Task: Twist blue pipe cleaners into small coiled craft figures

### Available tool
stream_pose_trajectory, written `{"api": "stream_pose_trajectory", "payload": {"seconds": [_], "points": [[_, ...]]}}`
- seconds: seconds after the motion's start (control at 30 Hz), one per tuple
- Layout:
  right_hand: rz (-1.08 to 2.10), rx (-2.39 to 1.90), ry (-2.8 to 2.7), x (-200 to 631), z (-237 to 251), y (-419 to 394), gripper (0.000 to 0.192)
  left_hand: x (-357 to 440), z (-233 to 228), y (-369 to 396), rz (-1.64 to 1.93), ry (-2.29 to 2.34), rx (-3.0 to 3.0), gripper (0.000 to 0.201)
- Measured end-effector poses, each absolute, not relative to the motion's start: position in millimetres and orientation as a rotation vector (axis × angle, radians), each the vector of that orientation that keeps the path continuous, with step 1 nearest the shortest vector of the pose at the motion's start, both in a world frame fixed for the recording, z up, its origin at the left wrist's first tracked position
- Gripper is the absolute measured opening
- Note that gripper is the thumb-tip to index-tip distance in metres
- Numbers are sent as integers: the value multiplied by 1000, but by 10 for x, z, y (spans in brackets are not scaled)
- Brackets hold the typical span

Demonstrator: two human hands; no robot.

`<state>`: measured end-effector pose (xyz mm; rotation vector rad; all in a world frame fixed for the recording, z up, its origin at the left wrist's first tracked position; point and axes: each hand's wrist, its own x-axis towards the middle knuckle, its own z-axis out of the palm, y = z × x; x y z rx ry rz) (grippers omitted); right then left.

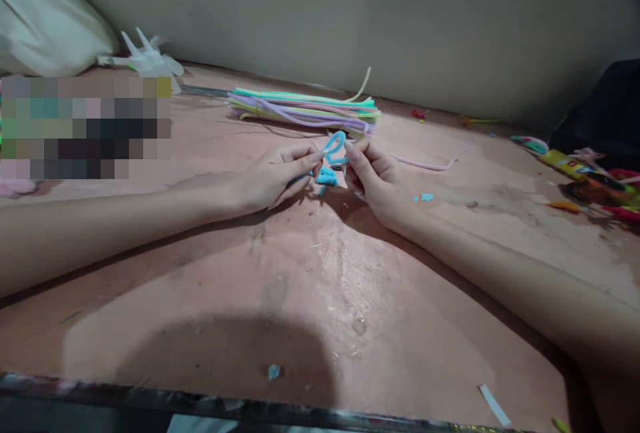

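Blue pipe cleaner [334,146] (looped) pinched between both hands [270,176] [373,176].

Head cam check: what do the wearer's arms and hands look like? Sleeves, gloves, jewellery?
Both forearms are bare with no sleeves in view. The left hand and right hand wear no gloves; no rings, watch or bracelets show. The fingernails look long and pale.

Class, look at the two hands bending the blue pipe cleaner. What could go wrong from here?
1. The blue pipe cleaner is pinched only at the fingertips of the left hand and right hand; the loop might spring open.
2. Small blue scraps lie under the hands and may scatter.
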<state>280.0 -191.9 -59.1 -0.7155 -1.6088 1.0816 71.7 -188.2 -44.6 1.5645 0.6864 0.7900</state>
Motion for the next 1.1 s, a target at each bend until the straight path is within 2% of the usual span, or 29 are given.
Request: {"api": "stream_pose_trajectory", "payload": {"seconds": [0.13,0.27,0.6,0.77,0.9,1.1], "points": [[770,-706,-1721,2846,-573,-1954,42,692,-443,-1888,771,672,1532,42],[651,-712,-1829,2889,-568,-1953,36,714,-434,-1857,712,661,1575,39],[668,-674,-2003,2890,-547,-1951,40,672,-341,-1723,490,567,1703,44],[618,-745,-1909,2925,-539,-1979,41,695,-382,-1791,610,614,1688,41],[583,-718,-1918,2935,-542,-1970,38,710,-419,-1820,649,632,1734,47],[770,-759,-1856,2902,-555,-1938,44,726,-398,-1805,657,606,1739,50]]}}
